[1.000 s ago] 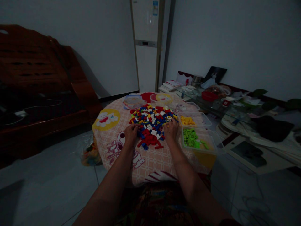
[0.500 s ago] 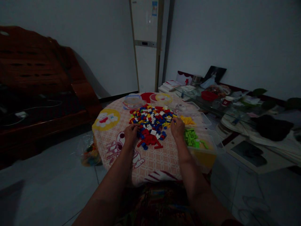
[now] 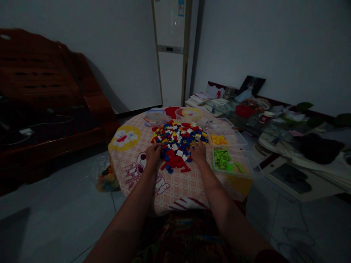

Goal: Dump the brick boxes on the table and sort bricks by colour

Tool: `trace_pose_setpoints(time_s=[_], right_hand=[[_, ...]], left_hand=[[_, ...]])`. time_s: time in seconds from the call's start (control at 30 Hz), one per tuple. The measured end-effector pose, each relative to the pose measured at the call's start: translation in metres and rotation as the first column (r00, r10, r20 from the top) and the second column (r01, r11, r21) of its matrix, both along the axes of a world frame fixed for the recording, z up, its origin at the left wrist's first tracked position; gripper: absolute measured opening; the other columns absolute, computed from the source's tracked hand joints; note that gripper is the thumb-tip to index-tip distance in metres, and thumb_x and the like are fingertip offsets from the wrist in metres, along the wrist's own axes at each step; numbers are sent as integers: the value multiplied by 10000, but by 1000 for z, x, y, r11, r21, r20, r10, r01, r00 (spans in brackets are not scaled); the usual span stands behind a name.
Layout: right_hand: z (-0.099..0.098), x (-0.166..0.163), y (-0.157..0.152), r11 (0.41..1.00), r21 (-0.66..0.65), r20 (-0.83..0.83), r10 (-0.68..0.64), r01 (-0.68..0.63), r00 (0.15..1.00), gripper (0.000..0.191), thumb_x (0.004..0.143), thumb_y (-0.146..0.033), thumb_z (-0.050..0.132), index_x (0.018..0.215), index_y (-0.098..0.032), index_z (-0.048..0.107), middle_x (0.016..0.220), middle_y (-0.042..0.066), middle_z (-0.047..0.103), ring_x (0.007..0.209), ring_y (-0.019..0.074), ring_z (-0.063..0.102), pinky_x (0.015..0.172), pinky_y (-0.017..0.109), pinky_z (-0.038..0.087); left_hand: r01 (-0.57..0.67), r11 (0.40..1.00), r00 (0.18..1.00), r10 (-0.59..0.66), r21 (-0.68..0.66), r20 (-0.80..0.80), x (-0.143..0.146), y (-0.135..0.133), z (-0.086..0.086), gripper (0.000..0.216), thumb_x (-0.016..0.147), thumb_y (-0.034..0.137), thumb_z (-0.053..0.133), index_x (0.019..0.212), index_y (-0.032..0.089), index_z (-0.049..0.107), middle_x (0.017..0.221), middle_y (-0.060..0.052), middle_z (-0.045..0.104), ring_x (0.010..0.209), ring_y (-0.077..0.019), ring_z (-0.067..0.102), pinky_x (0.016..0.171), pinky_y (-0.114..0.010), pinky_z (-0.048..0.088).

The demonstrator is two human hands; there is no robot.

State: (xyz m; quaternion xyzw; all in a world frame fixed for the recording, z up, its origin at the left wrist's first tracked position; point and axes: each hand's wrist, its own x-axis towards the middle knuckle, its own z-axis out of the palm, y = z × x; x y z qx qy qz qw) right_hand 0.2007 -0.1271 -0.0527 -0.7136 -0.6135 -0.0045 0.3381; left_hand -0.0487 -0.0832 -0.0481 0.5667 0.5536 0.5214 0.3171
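Observation:
A pile of small toy building bricks (image 3: pixel 178 140) in red, blue, white and yellow lies on a patterned cloth (image 3: pixel 181 190) over a round table. My left hand (image 3: pixel 153 155) rests at the pile's left edge, its fingers curled with the tips close together. Whatever those fingers hold, if anything, is too small and dark to make out. At the pile's right side, my right hand (image 3: pixel 199 152) reaches onto the bricks with its fingers apart; I see nothing held in it. Several red bricks (image 3: pixel 175 162) lie at the near side, between both hands.
Right of the pile, a clear box holds green bricks (image 3: pixel 222 159), and behind it another holds yellow bricks (image 3: pixel 218 138). Clear containers (image 3: pixel 156 117) stand at the back. A cluttered glass table (image 3: pixel 233 113) is on the right, a wooden bench (image 3: pixel 93 106) on the left.
My right hand has moved left, from beside the boxes onto the right part of the pile. My left hand stays in nearly the same place.

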Motion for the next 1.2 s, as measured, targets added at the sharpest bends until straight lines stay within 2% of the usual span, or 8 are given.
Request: trace_pose_setpoints(time_s=[0.17,0.4,0.63,0.8,0.87,1.07,1.2], right_hand=[[-3,6,-2,998,56,-36,0,2,999,288,909,-124,563,1119,-190,749,1406,138,649,1337,271,557,1164,438,399],[-4,0,1,1000,20,-2,-13,13,1000,385,963,-191,561,1324,-172,693,1550,197,535,1400,322,507,1181,496,366],[-5,7,-3,997,72,-35,11,-8,999,301,910,-100,542,1116,-181,746,1409,145,654,1371,258,543,1180,421,387],[-2,3,-4,1000,-1,23,6,-6,1000,431,942,-133,552,1347,-170,694,1515,167,576,1396,290,523,1191,449,374],[-1,0,-4,999,-35,33,8,-7,999,430,953,-153,564,1361,-185,695,1559,170,538,1430,308,489,1206,478,355],[-2,3,-5,1000,16,-54,23,-22,998,308,894,-117,604,1131,-204,780,1502,134,596,1409,289,513,1201,471,368],[-4,9,-4,998,50,-103,-23,28,994,260,878,-104,579,1014,-190,782,1425,133,647,1340,274,558,1166,442,400]], left_hand=[[6,1000,1000,-6,1,7,0,-1,1,300,752,296,565,910,199,801,760,-38,758,693,-209,699,677,-297,528],[2,1000,1000,-2,-2,25,2,-4,6,275,739,274,562,865,199,794,761,-42,764,681,-205,697,670,-296,536],[-3,1000,1000,3,4,4,2,-5,7,282,741,275,564,884,200,795,706,-29,744,676,-210,699,689,-302,541],[5,1000,1000,-5,5,13,2,-6,9,285,744,279,559,882,197,794,743,-39,759,681,-209,701,667,-296,534],[7,1000,1000,-7,7,9,2,-7,10,281,742,275,559,875,198,794,732,-38,754,678,-208,700,668,-297,532],[0,1000,1000,0,8,0,2,-6,10,275,741,259,561,870,203,798,756,-36,764,701,-210,704,699,-303,543],[-7,1000,1000,7,4,6,2,-5,7,273,736,257,565,868,206,799,766,-37,769,709,-209,708,714,-304,549]])
